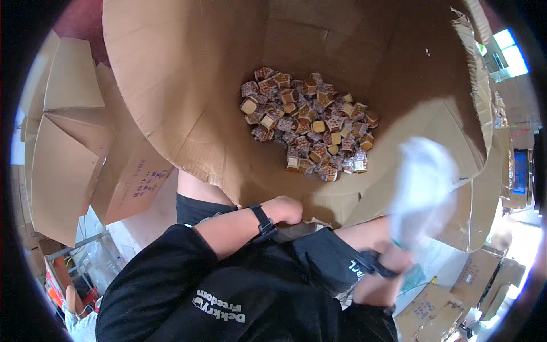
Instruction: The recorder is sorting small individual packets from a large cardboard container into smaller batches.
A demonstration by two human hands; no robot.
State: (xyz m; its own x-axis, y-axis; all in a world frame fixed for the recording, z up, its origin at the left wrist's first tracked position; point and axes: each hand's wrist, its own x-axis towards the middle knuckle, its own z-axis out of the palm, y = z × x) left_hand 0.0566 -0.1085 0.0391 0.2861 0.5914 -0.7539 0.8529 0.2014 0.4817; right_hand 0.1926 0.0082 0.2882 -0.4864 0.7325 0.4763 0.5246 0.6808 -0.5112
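Observation:
A large open cardboard box (188, 114) gapes in front of me. At its bottom lies a heap of small brown-and-red pieces (313, 125) with yellowish ends, many of them in clear crinkled wrap. My left hand (289, 210), a dark band on its wrist, is curled closed at the near rim of the box; its fingertips and anything in them are hidden. My right hand (396, 259) is closed on a white, partly see-through plastic bag (424, 176), which rises over the box's right side. Motion smears both the bag and this hand.
Folded cardboard cartons (68, 148) stand at the left beside a metal rack (85, 245). More cardboard boxes (433, 308) lie at the lower right. The big box's right edge (476, 74) is torn. Another person's arm (73, 299) shows at the lower left.

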